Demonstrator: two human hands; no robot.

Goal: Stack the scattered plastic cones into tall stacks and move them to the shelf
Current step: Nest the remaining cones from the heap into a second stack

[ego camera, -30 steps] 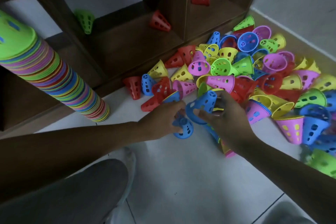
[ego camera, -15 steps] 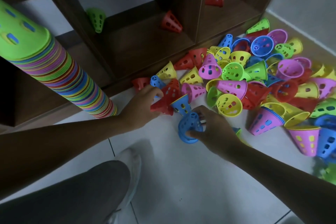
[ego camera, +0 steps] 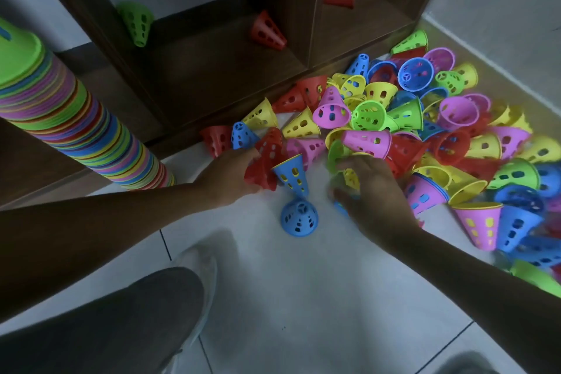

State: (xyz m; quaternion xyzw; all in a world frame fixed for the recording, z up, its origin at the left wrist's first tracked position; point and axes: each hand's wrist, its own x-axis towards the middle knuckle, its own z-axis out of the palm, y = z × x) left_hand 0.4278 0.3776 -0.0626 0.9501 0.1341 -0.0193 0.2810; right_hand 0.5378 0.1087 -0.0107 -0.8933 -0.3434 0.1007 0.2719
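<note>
Plastic cones (ego camera: 425, 130) in red, blue, yellow, green and pink, each with a perforated wall, lie scattered on the pale tiled floor (ego camera: 288, 297) ahead of both hands and to the right of the right hand, and a tall stack of many coloured cones (ego camera: 85, 127) stands to the left of the left arm, beside the dark wooden shelf (ego camera: 212, 70). The left hand (ego camera: 233, 179) grips a red perforated cone (ego camera: 267, 161) with curled fingers; its wide rim points down toward the floor and its axis is tilted. Just beside it, a blue perforated cone (ego camera: 293, 174) leans with the wide mouth up. Between the hands, another small blue cone (ego camera: 299, 217) stands upright on its rim, narrow top up. The right hand (ego camera: 370, 194) is curled over a yellow perforated cone (ego camera: 350, 177); I cannot tell if it really pinches it. These cones look light, thin and rather stiff, probably a little slippery, so I think the rim or the holes give the best hold. For nesting, each axis must be turned vertical, all narrow ends on one side.
</note>
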